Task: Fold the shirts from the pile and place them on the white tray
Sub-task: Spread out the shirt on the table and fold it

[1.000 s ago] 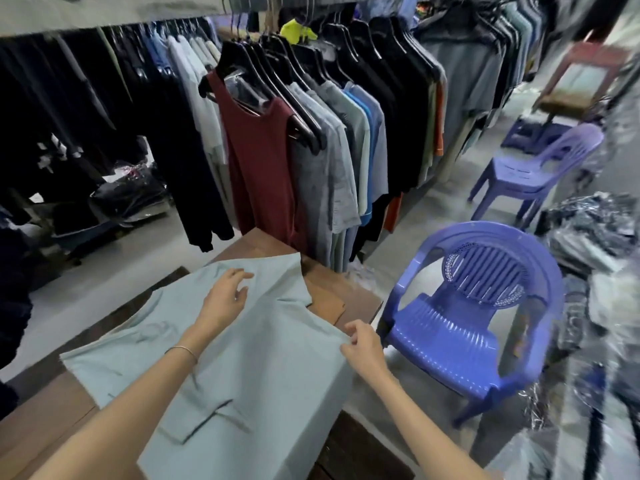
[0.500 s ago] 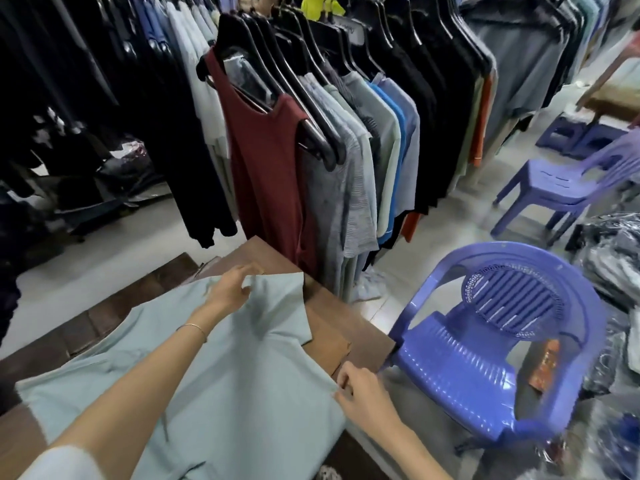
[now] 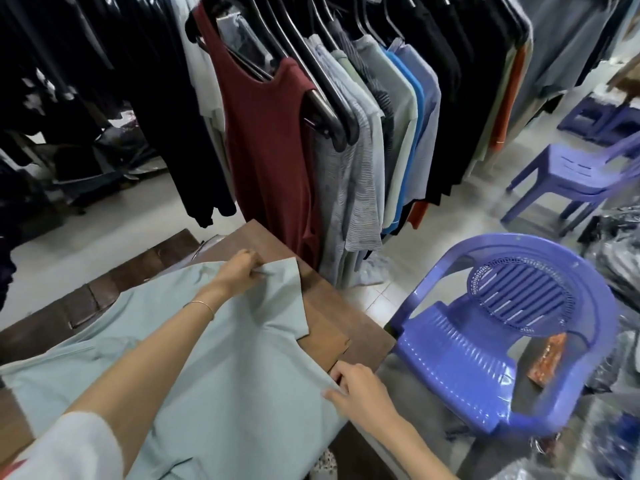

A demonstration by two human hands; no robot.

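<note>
1 pale green shirt (image 3: 214,375) lies spread flat on a brown wooden table (image 3: 332,317) and covers most of the near tabletop. Its fabric is a smooth, matte knit with a few soft creases. 1 short sleeve (image 3: 287,299) angles toward the far right of the table.

Right hand (image 3: 362,389): fingers curled, pinching the shirt's right side edge at the table's edge.

Left hand (image 3: 239,271): fingers curled, pinching fabric at the top of that sleeve. A thin metal bangle (image 3: 202,304) circles the wrist.

Just right of the table stands 1 moulded violet plastic chair (image 3: 485,362) with a ribbed seat and a round slotted back.

Beyond, garments hang on glossy black hangers (image 3: 325,109), with a maroon sleeveless top (image 3: 270,140) foremost. A second violet chair (image 3: 571,174) stands well apart on the pale tiled floor (image 3: 377,299).
</note>
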